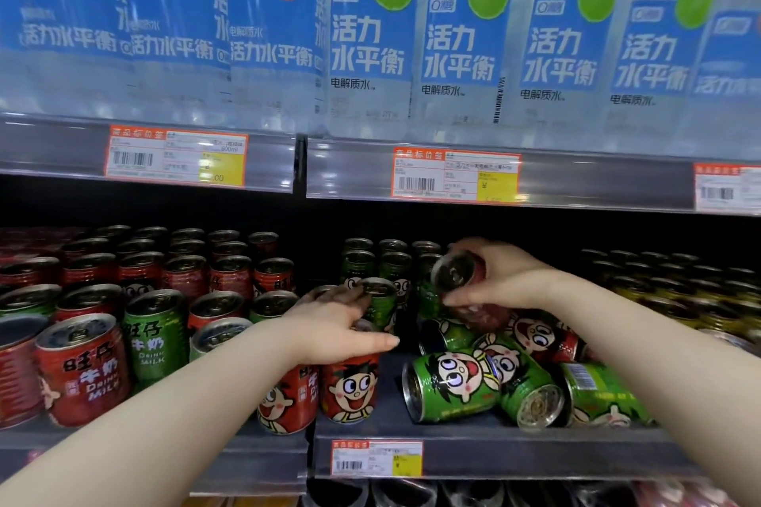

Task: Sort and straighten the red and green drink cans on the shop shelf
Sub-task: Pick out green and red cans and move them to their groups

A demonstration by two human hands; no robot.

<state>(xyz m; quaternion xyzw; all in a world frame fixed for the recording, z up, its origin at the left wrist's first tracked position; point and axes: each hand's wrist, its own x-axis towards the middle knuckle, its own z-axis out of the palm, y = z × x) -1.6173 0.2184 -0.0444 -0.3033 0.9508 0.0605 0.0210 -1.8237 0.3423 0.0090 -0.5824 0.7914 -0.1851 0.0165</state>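
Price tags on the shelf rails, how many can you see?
4. On the upper rail: the left tag, the middle tag and the right tag, cut off at the edge. On the lower rail: the bottom tag. The left arm may hide another.

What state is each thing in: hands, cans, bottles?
Right hand: grips tilted red can.
Left hand: on front red can, which stands upright; grip unclear.
Fallen green cans: on their sides, piled.
Stray green can: upright among red cans.
Water bottles: upright.
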